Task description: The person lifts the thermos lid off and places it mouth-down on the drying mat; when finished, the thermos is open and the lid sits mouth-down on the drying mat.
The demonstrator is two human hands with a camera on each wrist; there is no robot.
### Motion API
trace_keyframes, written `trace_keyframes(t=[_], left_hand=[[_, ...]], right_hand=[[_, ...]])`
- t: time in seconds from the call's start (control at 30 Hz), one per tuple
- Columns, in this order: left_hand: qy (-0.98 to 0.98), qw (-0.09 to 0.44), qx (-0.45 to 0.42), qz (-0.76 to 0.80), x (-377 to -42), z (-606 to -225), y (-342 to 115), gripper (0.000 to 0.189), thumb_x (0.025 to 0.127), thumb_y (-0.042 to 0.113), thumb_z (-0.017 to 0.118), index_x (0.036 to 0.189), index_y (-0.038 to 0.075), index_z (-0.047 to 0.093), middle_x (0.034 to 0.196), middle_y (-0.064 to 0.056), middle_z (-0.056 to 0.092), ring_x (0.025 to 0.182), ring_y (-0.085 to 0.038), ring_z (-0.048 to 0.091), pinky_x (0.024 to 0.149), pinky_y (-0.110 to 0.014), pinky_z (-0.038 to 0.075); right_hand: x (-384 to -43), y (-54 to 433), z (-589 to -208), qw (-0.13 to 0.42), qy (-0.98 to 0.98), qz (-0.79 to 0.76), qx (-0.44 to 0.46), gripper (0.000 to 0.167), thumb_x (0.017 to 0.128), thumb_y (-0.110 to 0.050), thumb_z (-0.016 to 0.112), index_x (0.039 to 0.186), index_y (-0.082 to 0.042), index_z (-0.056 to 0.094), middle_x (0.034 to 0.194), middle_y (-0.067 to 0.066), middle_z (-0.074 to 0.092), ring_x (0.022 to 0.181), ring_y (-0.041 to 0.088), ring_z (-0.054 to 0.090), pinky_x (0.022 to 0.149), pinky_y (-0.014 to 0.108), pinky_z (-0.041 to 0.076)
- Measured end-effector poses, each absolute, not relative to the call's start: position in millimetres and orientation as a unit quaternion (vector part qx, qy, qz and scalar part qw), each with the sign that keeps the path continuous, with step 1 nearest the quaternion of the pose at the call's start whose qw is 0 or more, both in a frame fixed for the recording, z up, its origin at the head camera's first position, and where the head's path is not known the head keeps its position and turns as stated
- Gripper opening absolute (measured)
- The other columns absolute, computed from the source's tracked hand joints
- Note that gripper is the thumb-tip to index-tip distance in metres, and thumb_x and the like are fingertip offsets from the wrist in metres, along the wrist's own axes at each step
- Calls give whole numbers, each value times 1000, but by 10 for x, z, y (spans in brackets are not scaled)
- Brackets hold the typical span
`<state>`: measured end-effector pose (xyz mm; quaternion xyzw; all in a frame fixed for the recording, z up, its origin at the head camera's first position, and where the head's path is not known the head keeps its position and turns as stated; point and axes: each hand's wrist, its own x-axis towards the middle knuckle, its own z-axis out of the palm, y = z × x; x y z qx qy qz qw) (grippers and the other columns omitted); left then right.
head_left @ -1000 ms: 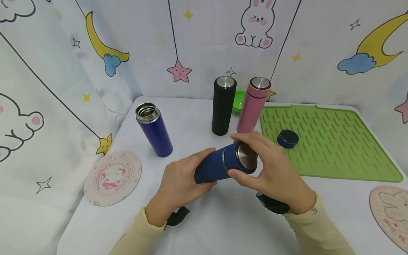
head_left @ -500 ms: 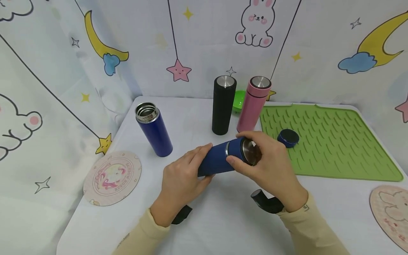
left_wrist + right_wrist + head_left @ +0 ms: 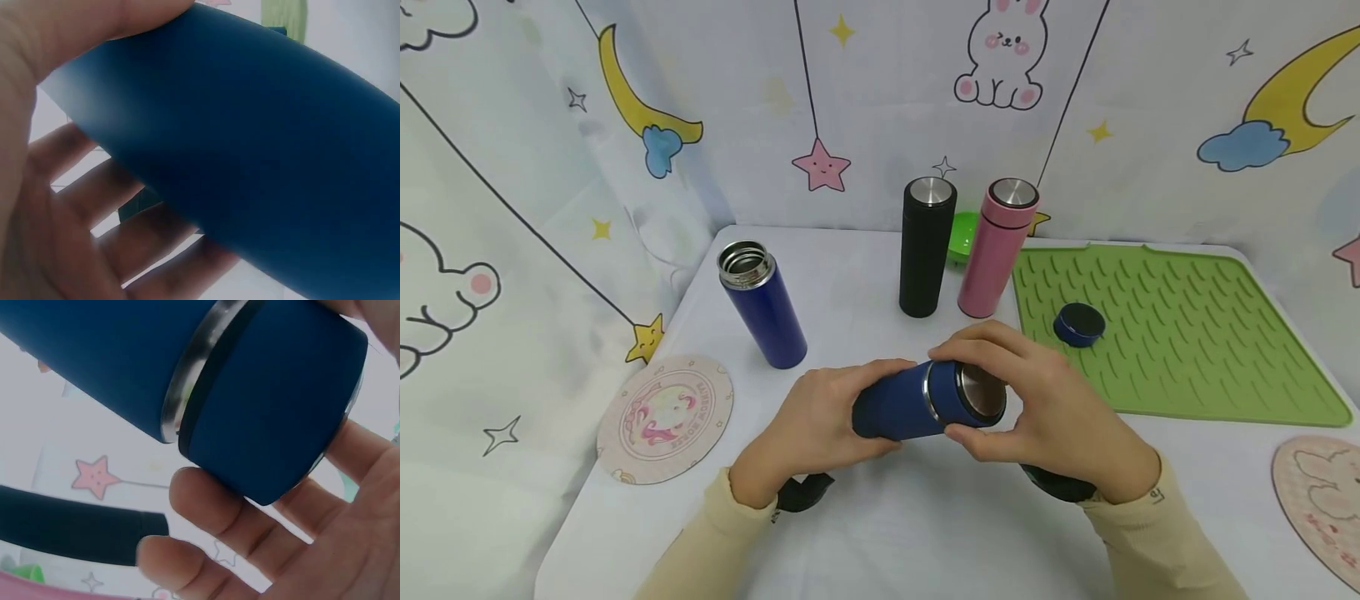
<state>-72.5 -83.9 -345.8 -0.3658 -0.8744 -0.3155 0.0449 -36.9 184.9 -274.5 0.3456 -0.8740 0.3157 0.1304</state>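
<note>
Left hand [image 3: 807, 425] and right hand [image 3: 1051, 407] curl round 1 blue bottle [image 3: 891, 406]; mat [image 3: 665, 419] lettering blurs.

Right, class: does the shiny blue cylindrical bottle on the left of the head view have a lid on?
No, the shiny blue cylindrical bottle is uncapped, its silver metal neck bare and open.

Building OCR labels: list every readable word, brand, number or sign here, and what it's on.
Nothing reads with certainty.
Left round mat: ringed lettering, too small to read.
Right round mat: pinkish lettering, too blurred.
Right sleeve cuff: tiny dark mark, illegible.
Held blue bottle: no lettering visible.
</note>
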Motion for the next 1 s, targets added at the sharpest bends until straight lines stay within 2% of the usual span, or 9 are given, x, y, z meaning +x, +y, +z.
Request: trace_keyframes(t=[0.07, 0.13, 0.27, 0.43, 0.57, 0.77, 1.0], left_hand=[[-875, 49, -364, -316, -724, -3468, -833, 85, 70, 35, 97, 145, 31, 56, 124, 5, 76, 99, -11, 75, 88, -33, 62], [-878, 69, -355, -313, -711, -3490, -817, 86, 70, 36, 96, 146, 30, 56, 123, 3, 77, 97, -12, 76, 87, -33, 62], [-888, 156, -330, -280, -672, -3536, -758, 84, 72, 40, 94, 146, 25, 56, 122, -2, 78, 97, -15, 78, 82, -34, 64], [-889, 282, -306, -191, -633, -3570, -693, 81, 72, 37, 92, 144, 19, 59, 122, -6, 78, 100, -22, 79, 80, -37, 65], [-884, 336, -296, -134, -622, -3576, -666, 82, 71, 35, 93, 143, 16, 61, 123, -9, 77, 99, -28, 79, 84, -40, 65], [-882, 346, -293, -129, -627, -3589, -657, 84, 69, 36, 95, 143, 16, 61, 123, -9, 76, 98, -29, 79, 83, -40, 65], [-889, 270, -308, -205, -653, -3592, -692, 81, 73, 37, 93, 144, 20, 58, 122, -5, 78, 101, -21, 79, 81, -36, 65]], right_hand=[[-363, 1844, -2747, 128, -878, 313, 340, 65, 78, -29, 90, 137, -22, 64, 131, -5, 63, 107, 7, 63, 90, 20, 56], [-369, 1830, -2758, 131, -881, 314, 328, 70, 80, -31, 89, 142, -22, 60, 131, -4, 63, 103, 5, 61, 86, 19, 55], [-407, 1801, -2793, 152, -888, 329, 282, 75, 82, -28, 89, 147, -17, 54, 121, -1, 65, 91, 5, 56, 72, 21, 53], [-464, 1761, -2826, 166, -901, 340, 214, 58, 87, -26, 85, 138, -13, 62, 89, -1, 61, 70, 8, 52, 60, 22, 48], [-491, 1718, -2827, 158, -909, 345, 171, 44, 89, -30, 82, 127, -10, 69, 78, 0, 58, 66, 11, 51, 60, 23, 46], [-498, 1690, -2817, 152, -914, 348, 144, 40, 87, -31, 84, 120, -10, 71, 80, 2, 62, 66, 13, 53, 60, 24, 47], [-500, 1725, -2825, 171, -907, 338, 187, 47, 82, -28, 88, 121, -10, 70, 89, -1, 63, 66, 10, 51, 58, 23, 47]])
